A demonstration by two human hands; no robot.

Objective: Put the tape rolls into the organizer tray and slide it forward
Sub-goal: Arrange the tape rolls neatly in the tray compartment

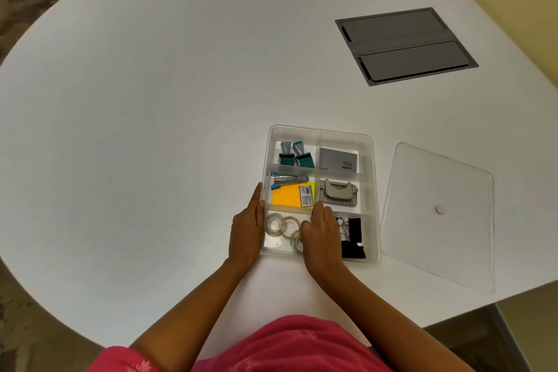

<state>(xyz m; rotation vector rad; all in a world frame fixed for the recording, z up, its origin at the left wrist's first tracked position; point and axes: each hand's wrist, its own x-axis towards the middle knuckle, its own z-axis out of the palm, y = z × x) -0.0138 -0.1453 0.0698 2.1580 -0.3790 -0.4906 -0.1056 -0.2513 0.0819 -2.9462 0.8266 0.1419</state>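
The clear organizer tray (374,190) sits on the white table in front of me. Two clear tape rolls (275,223) lie flat in its near-left compartment. A third tape roll (296,241) stands tilted there, partly under my right hand (321,235). That hand is palm down inside the tray with its fingers curled, reaching to the divider. My left hand (247,225) lies along the tray's left wall, thumb hooked over the rim.
Other compartments hold stamps (294,154), a grey box (338,158), a stapler (287,180), yellow sticky notes (287,196), a hole punch (339,192) and black binder clips (353,238). The clear lid (437,214) lies right of the tray. A grey cable hatch (404,45) is far right.
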